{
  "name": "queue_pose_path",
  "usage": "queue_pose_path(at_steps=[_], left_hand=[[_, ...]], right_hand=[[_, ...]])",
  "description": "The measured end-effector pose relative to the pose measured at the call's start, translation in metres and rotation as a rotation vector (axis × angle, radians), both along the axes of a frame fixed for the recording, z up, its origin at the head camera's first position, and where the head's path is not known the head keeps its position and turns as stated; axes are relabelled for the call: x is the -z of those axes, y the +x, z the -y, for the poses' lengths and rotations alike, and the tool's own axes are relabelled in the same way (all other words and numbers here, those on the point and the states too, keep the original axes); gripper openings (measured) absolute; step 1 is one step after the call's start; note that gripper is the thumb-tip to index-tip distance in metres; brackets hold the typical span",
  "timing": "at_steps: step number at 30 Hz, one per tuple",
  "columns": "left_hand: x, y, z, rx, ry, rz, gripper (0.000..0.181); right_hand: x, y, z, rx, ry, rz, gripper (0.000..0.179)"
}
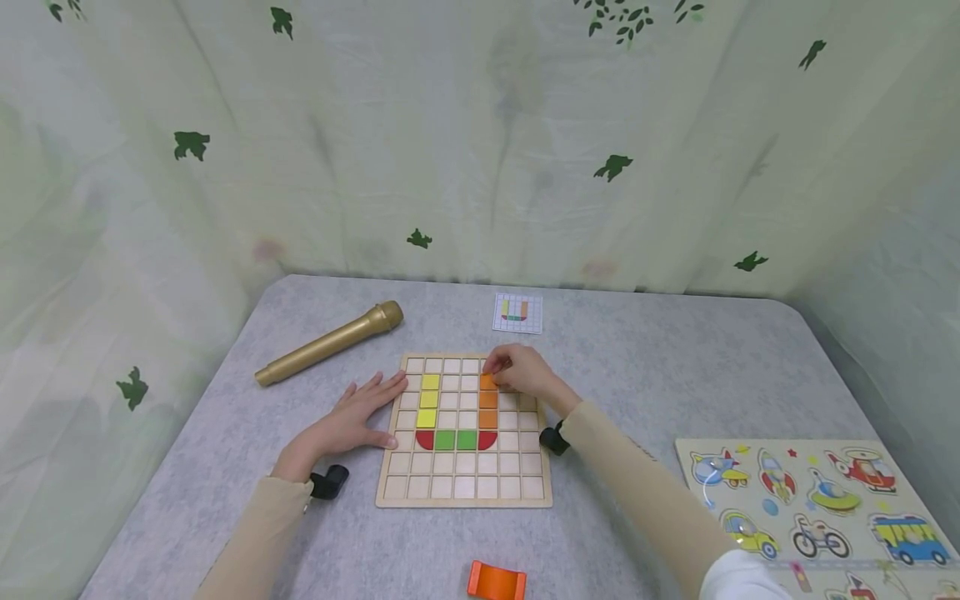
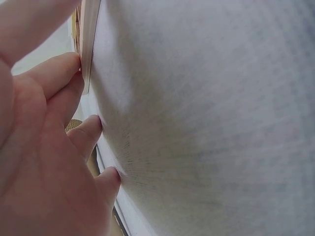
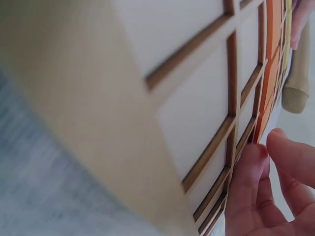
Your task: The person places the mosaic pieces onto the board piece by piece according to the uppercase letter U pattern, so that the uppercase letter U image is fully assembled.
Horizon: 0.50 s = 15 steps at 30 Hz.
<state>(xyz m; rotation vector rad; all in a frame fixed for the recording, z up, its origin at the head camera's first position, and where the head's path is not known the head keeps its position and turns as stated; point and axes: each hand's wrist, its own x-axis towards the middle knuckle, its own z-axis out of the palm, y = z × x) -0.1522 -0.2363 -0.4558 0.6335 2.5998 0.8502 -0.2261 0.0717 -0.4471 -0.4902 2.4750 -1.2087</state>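
Observation:
A wooden grid board (image 1: 463,503) lies flat on the table. My left hand (image 1: 347,425) rests at its left edge with the fingers spread; in the left wrist view some fingertips (image 2: 109,173) touch the table. At the top of the orange column, my right hand (image 1: 531,373) pinches an orange square tile (image 1: 488,382) with curled fingers; the fingertips partly cover it. Two more orange tiles (image 1: 487,410) sit below it. Yellow tiles (image 1: 429,400) form the left column. Green tiles (image 1: 455,440) lie between two red quarter-round tiles (image 1: 424,440) at the bottom.
A small card (image 1: 517,313) with a printed U pattern lies behind the board. To the left is a gold toy microphone (image 1: 330,343). An orange curved block (image 1: 497,581) stands near the front edge. A vehicle picture puzzle (image 1: 783,467) covers the right front.

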Motion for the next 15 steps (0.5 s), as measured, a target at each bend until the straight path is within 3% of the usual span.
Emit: queue_pose_path(at_steps=[8,15], left_hand=[[0.001,-0.002,0.0,0.001,0.013,0.008,0.095],[-0.002,0.0,-0.001,-0.004,-0.009,0.02,0.096]], right_hand=[[-0.001,-0.003,-0.024,0.057,-0.067,0.026,0.011],[-0.009,0.006,-0.071,0.11,-0.093,0.035,0.016]])
